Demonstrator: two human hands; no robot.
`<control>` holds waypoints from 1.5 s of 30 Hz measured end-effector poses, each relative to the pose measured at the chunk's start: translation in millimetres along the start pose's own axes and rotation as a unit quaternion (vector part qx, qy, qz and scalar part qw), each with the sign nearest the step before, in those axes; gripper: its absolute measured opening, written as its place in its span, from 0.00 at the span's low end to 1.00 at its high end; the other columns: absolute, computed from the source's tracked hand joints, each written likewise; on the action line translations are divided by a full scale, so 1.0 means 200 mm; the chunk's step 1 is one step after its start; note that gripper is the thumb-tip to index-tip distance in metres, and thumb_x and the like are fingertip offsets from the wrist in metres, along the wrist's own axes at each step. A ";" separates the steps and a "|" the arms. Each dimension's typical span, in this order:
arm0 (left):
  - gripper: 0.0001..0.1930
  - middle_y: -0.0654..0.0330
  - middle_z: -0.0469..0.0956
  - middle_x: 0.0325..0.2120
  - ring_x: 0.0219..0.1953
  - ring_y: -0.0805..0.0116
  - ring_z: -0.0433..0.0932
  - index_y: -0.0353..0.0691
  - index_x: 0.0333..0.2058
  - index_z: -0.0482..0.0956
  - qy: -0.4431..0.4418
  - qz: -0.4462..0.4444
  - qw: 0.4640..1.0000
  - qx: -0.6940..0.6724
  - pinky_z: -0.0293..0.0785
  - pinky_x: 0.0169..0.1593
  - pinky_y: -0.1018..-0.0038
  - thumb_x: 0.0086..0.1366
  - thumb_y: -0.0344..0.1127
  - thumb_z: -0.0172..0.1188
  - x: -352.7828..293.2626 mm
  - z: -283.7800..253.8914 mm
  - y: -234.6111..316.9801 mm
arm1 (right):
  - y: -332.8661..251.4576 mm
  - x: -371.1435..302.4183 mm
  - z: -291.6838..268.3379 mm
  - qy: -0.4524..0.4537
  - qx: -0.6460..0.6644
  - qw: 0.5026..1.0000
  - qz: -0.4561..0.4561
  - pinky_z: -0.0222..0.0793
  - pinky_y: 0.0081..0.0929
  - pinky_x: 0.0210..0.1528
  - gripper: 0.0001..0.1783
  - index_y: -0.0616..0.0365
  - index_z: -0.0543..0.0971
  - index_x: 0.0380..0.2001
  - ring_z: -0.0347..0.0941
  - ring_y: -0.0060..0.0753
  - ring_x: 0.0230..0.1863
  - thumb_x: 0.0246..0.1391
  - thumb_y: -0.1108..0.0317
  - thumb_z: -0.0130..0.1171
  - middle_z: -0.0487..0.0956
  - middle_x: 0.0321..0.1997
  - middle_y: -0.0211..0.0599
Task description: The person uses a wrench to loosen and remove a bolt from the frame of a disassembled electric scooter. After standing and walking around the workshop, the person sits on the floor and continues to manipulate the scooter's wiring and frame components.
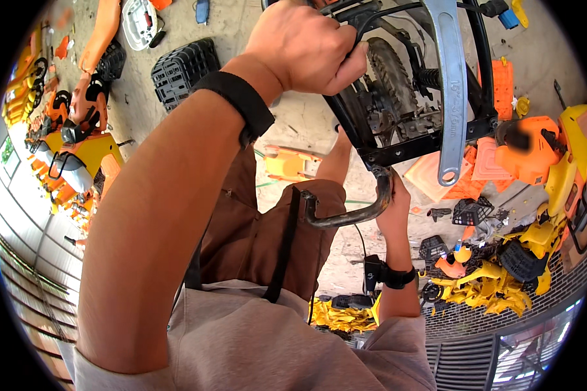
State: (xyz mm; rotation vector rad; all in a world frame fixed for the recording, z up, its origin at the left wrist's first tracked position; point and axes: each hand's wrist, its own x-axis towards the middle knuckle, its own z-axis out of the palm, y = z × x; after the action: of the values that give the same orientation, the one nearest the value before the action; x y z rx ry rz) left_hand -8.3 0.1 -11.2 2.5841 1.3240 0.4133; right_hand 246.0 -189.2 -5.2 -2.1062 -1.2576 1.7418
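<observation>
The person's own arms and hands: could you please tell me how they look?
The left hand and the visible part of the right hand wear no gloves. A wide black band circles the left wrist; the right has a black strap with a small black box. The grey sleeves are short.

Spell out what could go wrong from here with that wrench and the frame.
The wrench shows over the black frame with no visible grip on it; if nothing secures it, it might slip and drop. The right hand, beside the curved metal bar, could be pinched if the bar shifts. The orange panels on the floor might trip someone stepping sideways.
</observation>
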 end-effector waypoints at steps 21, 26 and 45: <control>0.20 0.57 0.69 0.06 0.09 0.58 0.70 0.43 0.07 0.69 0.000 -0.080 0.996 -0.047 0.66 0.17 0.65 0.55 0.43 0.53 -0.01 -0.01 0.00 | -0.01 0.21 -0.14 -0.062 -0.330 0.936 -0.103 0.63 0.48 0.24 0.13 0.64 0.73 0.33 0.70 0.61 0.25 0.60 0.64 0.48 0.73 0.21 0.58; 0.19 0.57 0.70 0.06 0.09 0.59 0.70 0.44 0.08 0.70 0.016 -0.087 0.994 -0.062 0.66 0.17 0.66 0.55 0.43 0.53 -0.02 -0.01 0.00 | 0.10 0.29 -0.19 -0.129 -0.398 0.895 -0.156 0.66 0.49 0.28 0.14 0.67 0.72 0.29 0.71 0.62 0.28 0.56 0.63 0.52 0.73 0.21 0.56; 0.17 0.64 0.66 0.07 0.12 0.63 0.70 0.45 0.09 0.65 0.005 -0.053 0.997 -0.051 0.64 0.19 0.70 0.51 0.39 0.58 -0.03 0.05 -0.02 | 0.62 0.44 0.15 0.003 -0.170 0.983 -0.062 0.68 0.31 0.36 0.12 0.61 0.70 0.40 0.75 0.37 0.33 0.57 0.65 0.54 0.77 0.30 0.40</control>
State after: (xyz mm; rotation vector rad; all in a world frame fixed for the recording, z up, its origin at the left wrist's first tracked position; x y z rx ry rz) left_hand -10.8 -2.9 -22.8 2.4191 1.3980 0.4629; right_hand 282.3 -222.1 -152.0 -2.1395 -1.7510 1.5596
